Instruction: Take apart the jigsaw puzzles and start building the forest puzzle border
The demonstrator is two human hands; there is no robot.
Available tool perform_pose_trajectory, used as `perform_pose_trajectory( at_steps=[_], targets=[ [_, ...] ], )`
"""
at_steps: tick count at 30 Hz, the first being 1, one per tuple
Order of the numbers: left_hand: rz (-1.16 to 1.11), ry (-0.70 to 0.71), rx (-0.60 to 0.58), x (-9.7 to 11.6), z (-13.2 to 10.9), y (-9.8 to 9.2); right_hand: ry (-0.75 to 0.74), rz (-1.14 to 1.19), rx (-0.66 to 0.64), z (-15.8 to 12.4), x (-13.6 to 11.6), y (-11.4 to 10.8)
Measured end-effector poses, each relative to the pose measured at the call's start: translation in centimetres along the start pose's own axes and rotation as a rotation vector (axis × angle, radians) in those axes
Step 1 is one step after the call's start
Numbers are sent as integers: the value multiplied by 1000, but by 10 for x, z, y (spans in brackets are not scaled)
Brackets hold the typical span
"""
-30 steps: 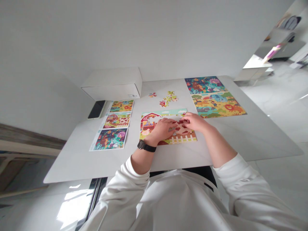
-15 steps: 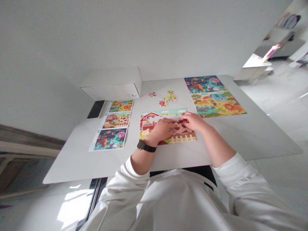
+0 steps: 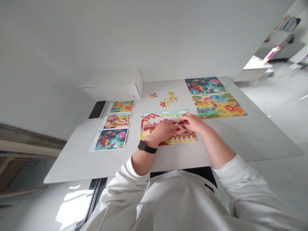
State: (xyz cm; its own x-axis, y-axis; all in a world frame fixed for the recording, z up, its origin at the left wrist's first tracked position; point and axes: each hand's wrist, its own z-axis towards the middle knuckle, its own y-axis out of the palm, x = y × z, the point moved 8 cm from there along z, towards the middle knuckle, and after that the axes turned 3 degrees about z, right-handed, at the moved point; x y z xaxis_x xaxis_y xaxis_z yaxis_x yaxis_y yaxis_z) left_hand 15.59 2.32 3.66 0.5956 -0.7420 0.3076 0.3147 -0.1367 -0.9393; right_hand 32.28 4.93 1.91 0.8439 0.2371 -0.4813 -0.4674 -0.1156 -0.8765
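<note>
A farm jigsaw puzzle point(image 3: 185, 139) with a red barn, a spotted cow and a white fence lies in front of me, partly put together. Pale table shows through a gap in its upper middle. My left hand point(image 3: 165, 131), with a dark watch on the wrist, rests flat across the puzzle's middle, fingers stretched to the right. At the upper right part, the fingertips of my right hand point(image 3: 192, 122) are pinched together on a puzzle piece, mostly hidden by the fingers. Beyond the puzzle lie several loose puzzle pieces point(image 3: 164, 104).
Three picture cards point(image 3: 112, 140) are lined up on the left, beside a phone point(image 3: 97, 109). A white box point(image 3: 110, 91) stands at the back left against the wall. Two finished puzzles point(image 3: 218, 105), jungle night and savanna, lie at the right of the white table point(image 3: 260, 134).
The whole view has shifted very slightly. Both hands stay almost in place on the puzzle, with only small movement at the right fingertips.
</note>
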Motion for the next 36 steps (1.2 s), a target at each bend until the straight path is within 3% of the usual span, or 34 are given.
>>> perform_pose_trajectory(
  at_steps=[13,18,22,26,31,36],
  targets=[
    [51,-10,-4,3,-2,3,-36,36,15,-1,0,2],
    [34,65,-23,-5,-3,-1,-31,16,17,-1,0,3],
    [-49,18,140,-40,-12,-38,-14,24,10,-1,0,4],
    [-172,-157,254,-89,-29,-68,-14,19,46,0,1,0],
    [-425,-514,497,-142,-58,-67,-43,52,88,0,3,-4],
    [-476,-591,611,-154,-70,-62,53,134,182,3,9,-16]
  ],
)
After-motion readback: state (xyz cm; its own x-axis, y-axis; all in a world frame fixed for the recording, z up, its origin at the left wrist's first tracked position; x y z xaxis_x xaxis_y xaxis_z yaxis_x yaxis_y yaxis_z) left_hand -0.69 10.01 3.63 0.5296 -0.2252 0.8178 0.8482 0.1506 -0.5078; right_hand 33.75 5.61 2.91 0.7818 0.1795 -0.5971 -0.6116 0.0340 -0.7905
